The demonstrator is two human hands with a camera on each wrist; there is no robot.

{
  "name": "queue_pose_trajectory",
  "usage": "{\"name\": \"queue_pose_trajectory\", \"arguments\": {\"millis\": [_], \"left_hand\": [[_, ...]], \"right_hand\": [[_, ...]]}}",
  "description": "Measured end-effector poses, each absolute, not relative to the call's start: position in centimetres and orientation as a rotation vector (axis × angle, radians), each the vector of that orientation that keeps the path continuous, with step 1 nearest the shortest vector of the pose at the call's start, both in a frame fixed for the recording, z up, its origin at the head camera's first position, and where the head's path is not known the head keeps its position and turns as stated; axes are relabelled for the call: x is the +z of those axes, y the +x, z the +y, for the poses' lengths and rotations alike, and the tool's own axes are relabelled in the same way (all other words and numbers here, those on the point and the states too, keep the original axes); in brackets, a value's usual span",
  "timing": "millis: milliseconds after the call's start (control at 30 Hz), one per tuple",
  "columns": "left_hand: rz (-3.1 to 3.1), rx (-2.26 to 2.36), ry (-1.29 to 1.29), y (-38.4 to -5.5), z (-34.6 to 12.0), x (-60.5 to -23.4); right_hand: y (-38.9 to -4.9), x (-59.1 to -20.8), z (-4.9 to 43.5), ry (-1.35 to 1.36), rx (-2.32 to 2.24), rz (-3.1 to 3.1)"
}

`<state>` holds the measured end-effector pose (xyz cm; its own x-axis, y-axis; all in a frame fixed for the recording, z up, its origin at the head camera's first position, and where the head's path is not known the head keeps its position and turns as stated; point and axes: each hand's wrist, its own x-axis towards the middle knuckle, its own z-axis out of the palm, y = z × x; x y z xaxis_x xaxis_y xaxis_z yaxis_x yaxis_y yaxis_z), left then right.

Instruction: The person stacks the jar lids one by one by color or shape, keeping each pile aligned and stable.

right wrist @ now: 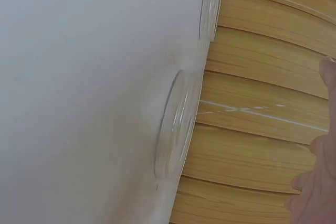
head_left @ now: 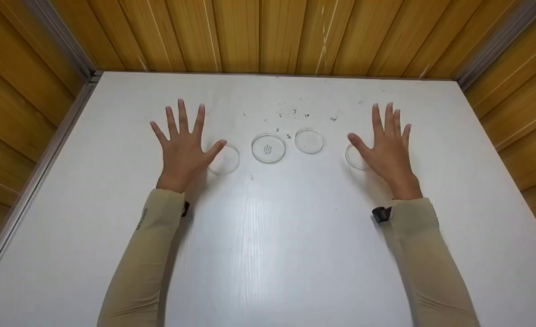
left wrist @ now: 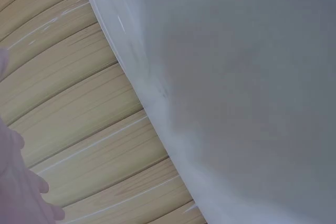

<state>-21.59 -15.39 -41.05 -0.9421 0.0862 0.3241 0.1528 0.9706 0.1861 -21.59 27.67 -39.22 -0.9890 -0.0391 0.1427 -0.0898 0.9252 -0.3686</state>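
From my feed, I judge this an empty-handed moment with the dishes set out in a row, and handling any of them would call for lowering fingertips to a thin rim. On the left, the left hand (head_left: 181, 154) is spread wide, its thumb overlapping the first clear dish (head_left: 228, 161); I can't tell whether they touch. Next to the right is the second clear dish (head_left: 268, 148), with small dark print, then the third clear dish (head_left: 309, 141), slightly farther away. The right hand (head_left: 390, 156), also spread, partly covers the fourth clear dish (head_left: 353, 159) with its thumb. All four sit on the white counter (head_left: 286, 254), where I see dark specks (head_left: 294, 111) beyond the middle pair. A metal rail (head_left: 35, 181) borders the left side; yellow-brown panelling (head_left: 277, 36) closes the far side.
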Motion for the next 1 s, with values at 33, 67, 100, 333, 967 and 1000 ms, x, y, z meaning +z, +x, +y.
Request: {"name": "queue_pose_trajectory", "arguments": {"millis": [33,67,100,333,967,1000], "left_hand": [[-2.803,-0.334,-0.184,-21.6,-15.5,-40.9],[-2.814,-0.38,-0.194,-21.6,-15.7,-40.8],[-2.828,-0.44,-0.207,-21.6,-15.8,-40.7],[-2.954,-0.843,-0.327,-21.7,-17.4,-40.2],[-3.167,-1.254,-0.392,-21.9,-20.0,-42.0],[-3.179,-1.255,-0.393,-22.0,-19.9,-42.1]], "right_hand": [[-21.7,-39.1,27.4,0.111,0.619,-2.934],[-21.8,-39.0,27.1,0.124,0.667,-2.918],[-21.9,-38.9,26.8,0.14,0.719,-2.9],[-23.0,-38.2,23.6,0.315,1.005,-2.87],[-25.3,-39.1,13.0,0.902,1.148,-3.124],[-25.3,-39.2,12.6,0.915,1.162,-3.129]]}}
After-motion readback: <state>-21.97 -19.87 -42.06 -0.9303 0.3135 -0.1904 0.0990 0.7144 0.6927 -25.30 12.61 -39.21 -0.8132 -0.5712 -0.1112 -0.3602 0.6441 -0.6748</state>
